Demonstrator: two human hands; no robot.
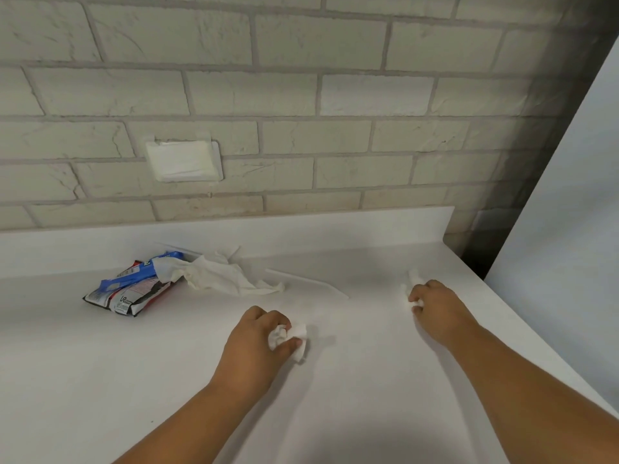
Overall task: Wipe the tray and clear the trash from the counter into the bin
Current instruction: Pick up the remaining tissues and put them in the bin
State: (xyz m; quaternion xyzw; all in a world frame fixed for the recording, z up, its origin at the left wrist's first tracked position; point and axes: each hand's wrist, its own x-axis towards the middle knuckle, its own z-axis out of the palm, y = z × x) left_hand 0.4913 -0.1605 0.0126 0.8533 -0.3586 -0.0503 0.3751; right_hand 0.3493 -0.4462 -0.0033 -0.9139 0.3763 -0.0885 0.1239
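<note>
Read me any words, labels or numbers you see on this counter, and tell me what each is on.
"UR", a blurred, uncertain reading: white-and-black packet; the small print under it is unreadable.
Blue packet: print and barcode label too blurred to read.
Wall plate: no text.

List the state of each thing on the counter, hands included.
Left hand: grips a crumpled tissue wad.
Right hand: pinches a small tissue scrap.
Wrappers: piled, lying on the counter.
Napkin: crumpled, one end draped over the wrappers.
Clear strip: lying flat, untouched.
</note>
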